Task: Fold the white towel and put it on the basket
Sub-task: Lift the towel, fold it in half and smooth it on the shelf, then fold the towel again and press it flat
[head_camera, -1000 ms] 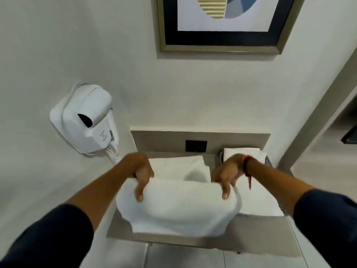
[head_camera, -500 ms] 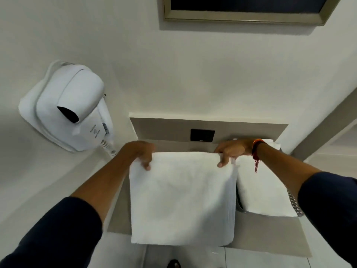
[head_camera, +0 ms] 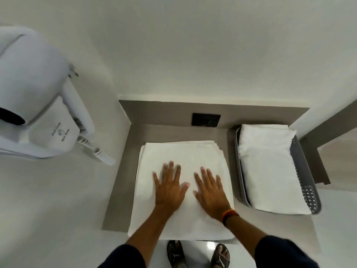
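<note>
the towel (head_camera: 181,157) is pressed under the flat, spread left hand (head_camera: 169,187) and right hand (head_camera: 211,192); the basket (head_camera: 307,182) lies just beside the right hand.

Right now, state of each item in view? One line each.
Folded white towel: flat on the grey counter, not in the basket.
Left hand: open, palm pressed on that towel.
Right hand: open, palm pressed on that towel.
Grey perforated plastic basket: already holds another folded white towel.
White wall-mounted hair dryer: docked in its holder.
</note>
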